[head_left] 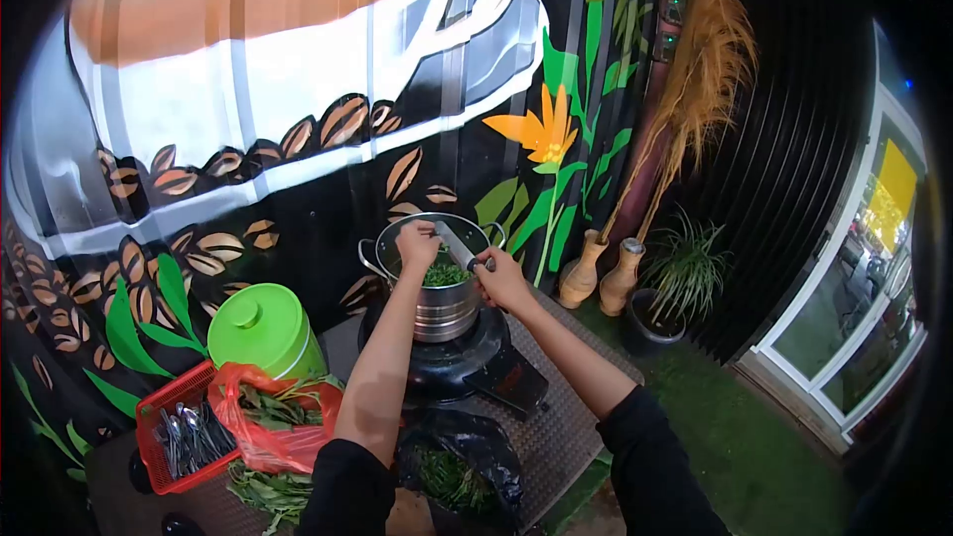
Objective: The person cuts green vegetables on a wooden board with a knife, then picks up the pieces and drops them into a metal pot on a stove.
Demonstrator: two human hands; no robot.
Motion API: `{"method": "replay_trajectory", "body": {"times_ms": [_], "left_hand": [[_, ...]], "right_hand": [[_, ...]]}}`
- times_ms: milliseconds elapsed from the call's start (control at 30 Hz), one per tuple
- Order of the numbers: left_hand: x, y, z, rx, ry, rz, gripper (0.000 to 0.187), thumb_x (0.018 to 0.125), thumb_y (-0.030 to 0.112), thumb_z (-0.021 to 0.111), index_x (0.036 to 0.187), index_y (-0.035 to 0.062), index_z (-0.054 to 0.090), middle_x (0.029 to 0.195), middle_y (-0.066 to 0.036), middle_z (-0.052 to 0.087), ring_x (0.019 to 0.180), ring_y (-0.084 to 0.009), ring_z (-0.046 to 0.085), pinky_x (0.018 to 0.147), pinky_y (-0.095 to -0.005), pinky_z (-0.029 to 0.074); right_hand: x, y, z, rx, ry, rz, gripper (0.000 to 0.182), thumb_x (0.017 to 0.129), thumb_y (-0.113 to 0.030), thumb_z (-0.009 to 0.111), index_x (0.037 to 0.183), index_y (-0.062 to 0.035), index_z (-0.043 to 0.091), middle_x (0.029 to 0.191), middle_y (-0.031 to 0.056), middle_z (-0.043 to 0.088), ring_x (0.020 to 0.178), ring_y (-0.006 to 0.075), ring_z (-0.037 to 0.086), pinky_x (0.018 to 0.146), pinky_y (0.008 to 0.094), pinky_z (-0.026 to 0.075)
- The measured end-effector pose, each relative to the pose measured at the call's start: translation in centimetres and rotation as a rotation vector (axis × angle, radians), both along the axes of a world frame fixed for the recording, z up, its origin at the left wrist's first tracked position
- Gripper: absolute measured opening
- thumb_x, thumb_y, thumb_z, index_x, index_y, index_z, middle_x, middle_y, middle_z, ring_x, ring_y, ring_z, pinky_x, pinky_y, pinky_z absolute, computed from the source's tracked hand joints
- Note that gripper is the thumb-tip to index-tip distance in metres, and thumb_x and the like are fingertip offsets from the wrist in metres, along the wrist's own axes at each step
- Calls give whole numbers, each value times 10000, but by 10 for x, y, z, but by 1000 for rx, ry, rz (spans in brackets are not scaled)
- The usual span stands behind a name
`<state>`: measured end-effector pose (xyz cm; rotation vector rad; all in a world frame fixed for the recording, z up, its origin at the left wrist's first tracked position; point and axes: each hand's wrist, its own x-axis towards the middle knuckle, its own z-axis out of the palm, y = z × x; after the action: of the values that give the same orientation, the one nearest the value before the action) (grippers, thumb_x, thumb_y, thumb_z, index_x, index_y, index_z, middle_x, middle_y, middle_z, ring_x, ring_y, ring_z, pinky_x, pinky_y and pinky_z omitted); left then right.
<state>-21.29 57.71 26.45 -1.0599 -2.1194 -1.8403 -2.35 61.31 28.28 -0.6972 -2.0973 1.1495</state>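
Gripped by its handle in the right hand [504, 280], a knife [455, 245] lay slanted over the mouth of a stainless-steel pot [442, 324]. The left hand [418, 241] was above the pot's left side, fingers curled close to the far end of the blade; whether they pinched anything could not be determined. Cut greens [447, 269] lay inside the pot. The pot sat on a black stove [427, 369], toward the far edge of the table [581, 427]; no flame was visible.

Principal hazard, in this assessment: a cut to the left fingers, caused by a slip of the blade with no board beneath it. Second: tipping of the pot, should a wrist or forearm catch the rim or a loop handle, as neither hand appeared to steady it. Third: spillage, if the blade flicked pieces over the rim onto the stove.

Near the table's front edge, a black plastic bag [501, 447] containing greens lay close to the stove; were the burner lit, heat could soften it. Toward the left edge, a red plastic bag [253, 449] of leafy stems overlapped a red cutlery basket [151, 429]; a brush from the left sleeve [347, 486] could drag it.
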Motion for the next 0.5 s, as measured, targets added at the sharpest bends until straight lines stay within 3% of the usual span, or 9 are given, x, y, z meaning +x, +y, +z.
{"method": "replay_trajectory", "body": {"times_ms": [133,200,300,333,400,433,500], "left_hand": [[17,-2,-6,-139,195,-143,202,616,36,674,812,49,717,772,-184,662,729,-295,665,724,-348,524],[20,-12,0,-341,173,-239,142,608,29,683,744,51,720,735,-188,657,702,-309,662,700,-359,531],[19,-18,5,-454,167,-124,73,597,22,706,665,48,712,700,-181,655,674,-307,662,673,-363,537],[18,-19,6,-456,165,-122,73,597,22,706,665,48,712,700,-181,655,674,-307,662,673,-363,537],[17,-21,11,-221,246,-85,96,610,-21,686,681,40,709,681,-172,654,672,-308,661,666,-363,537],[17,-22,13,-171,156,-192,138,623,-55,658,722,28,708,700,-171,658,681,-302,663,667,-356,537],[19,-18,10,-121,218,-218,152,635,-64,643,744,21,706,710,-175,658,689,-309,662,668,-359,536]], "right_hand": [[-11,27,-19,-9,11,26,201,842,-97,543,1026,-33,492,599,67,570,431,115,513,343,260,395],[-20,46,-36,228,8,-47,206,843,-95,542,1032,-31,492,599,71,575,426,117,511,343,266,395],[-13,37,-26,86,27,-23,203,840,-97,544,1026,-29,497,596,71,579,422,121,512,342,275,395],[-8,28,-16,-22,10,-19,198,840,-97,543,1020,-30,499,596,70,579,421,122,512,342,277,394],[-5,20,-10,-39,2,-7,195,838,-96,544,1017,-33,499,598,70,580,422,121,512,342,277,394],[-5,18,-9,-55,-6,3,192,837,-96,544,1014,-35,500,600,70,581,423,120,512,342,276,393],[-5,16,-9,-46,3,10,191,836,-95,545,1013,-38,500,601,68,581,423,118,510,342,275,392]]}}
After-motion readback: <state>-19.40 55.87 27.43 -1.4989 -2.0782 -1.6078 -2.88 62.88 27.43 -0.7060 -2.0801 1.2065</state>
